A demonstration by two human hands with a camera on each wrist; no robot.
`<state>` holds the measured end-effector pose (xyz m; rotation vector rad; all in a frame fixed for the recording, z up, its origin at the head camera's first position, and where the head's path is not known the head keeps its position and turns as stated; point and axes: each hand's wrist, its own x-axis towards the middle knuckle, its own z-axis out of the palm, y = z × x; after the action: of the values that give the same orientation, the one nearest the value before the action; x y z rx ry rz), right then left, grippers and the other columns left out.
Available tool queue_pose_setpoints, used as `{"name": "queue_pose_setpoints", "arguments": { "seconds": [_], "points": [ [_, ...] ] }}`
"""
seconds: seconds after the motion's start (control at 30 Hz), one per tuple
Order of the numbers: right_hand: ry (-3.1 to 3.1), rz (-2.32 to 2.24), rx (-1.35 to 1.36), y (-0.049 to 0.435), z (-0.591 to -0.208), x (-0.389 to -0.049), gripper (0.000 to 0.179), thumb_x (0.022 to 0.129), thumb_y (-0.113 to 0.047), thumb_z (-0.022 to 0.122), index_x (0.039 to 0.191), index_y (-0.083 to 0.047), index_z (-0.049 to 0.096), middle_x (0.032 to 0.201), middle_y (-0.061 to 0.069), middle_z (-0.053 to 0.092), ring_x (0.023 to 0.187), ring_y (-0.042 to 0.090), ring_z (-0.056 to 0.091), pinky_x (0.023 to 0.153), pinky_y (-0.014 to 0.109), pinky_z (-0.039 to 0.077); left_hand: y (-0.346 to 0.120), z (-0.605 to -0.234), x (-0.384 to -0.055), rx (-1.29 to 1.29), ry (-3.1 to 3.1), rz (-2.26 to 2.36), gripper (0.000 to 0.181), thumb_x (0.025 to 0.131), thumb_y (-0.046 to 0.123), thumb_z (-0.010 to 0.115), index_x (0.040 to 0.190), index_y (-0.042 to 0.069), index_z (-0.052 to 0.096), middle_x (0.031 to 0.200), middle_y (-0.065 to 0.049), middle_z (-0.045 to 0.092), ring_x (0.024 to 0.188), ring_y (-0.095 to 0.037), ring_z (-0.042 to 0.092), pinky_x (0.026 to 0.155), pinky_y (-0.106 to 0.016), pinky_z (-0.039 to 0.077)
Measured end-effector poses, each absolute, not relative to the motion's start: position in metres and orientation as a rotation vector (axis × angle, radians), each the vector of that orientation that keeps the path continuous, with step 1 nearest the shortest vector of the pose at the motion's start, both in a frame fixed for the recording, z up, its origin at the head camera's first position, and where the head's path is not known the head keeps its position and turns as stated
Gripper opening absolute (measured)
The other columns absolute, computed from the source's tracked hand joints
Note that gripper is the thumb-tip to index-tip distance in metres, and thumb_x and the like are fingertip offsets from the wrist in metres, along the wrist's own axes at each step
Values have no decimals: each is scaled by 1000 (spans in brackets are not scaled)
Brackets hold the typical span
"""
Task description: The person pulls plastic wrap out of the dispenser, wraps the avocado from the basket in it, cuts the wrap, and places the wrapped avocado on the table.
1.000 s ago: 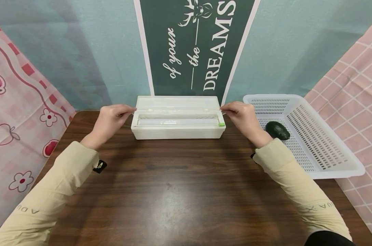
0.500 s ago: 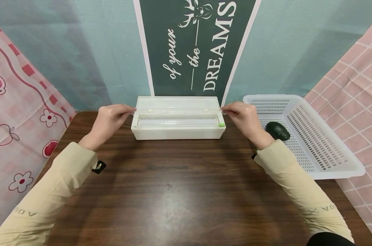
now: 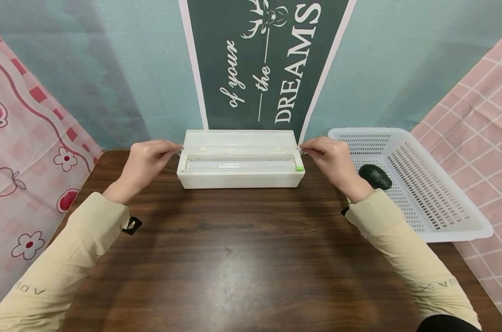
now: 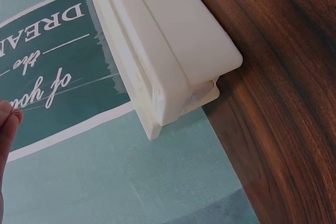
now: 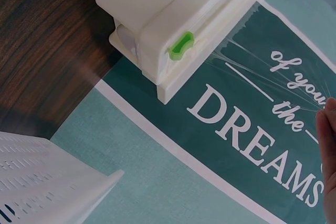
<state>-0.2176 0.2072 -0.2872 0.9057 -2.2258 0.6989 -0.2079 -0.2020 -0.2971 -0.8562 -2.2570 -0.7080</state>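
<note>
A white cling film dispenser [image 3: 240, 181] stands on the table with its lid [image 3: 239, 138] raised behind it. Inside lies a shiny roll of film [image 3: 240, 165]. My left hand [image 3: 148, 161] pinches one end of the clear cling film [image 4: 79, 85] between thumb and forefinger, just off the box's left end. At the right end, my right hand [image 3: 330, 161] pinches the other corner. In the right wrist view the film fans out in creases toward those fingers [image 5: 326, 129]. A green slider [image 5: 181, 45] sits at the dispenser's right end.
A white slotted basket [image 3: 450, 207] stands to the right, close behind my right forearm, with a dark green avocado [image 3: 374, 176] in it. Printed cloths hang behind and at both sides of the brown wooden table [image 3: 230, 258].
Both hands have shifted slightly outward, away from each other, still pinching the cling film. The dispenser, basket and avocado stay where they were.
</note>
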Motion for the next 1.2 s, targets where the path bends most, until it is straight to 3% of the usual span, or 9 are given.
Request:
{"name": "queue_pose_setpoints", "arguments": {
  "seconds": [1.2],
  "points": [
    [-2180,691,922,205,-274,-212,15,73,10,69,82,-1,72,81,8,69,75,21,64,73,21,48,-208,-286,-206,-901,-2197,-689,24,73,-11,68,90,4,73,85,-9,70,76,-22,66,65,-32,51]
  ]
}}
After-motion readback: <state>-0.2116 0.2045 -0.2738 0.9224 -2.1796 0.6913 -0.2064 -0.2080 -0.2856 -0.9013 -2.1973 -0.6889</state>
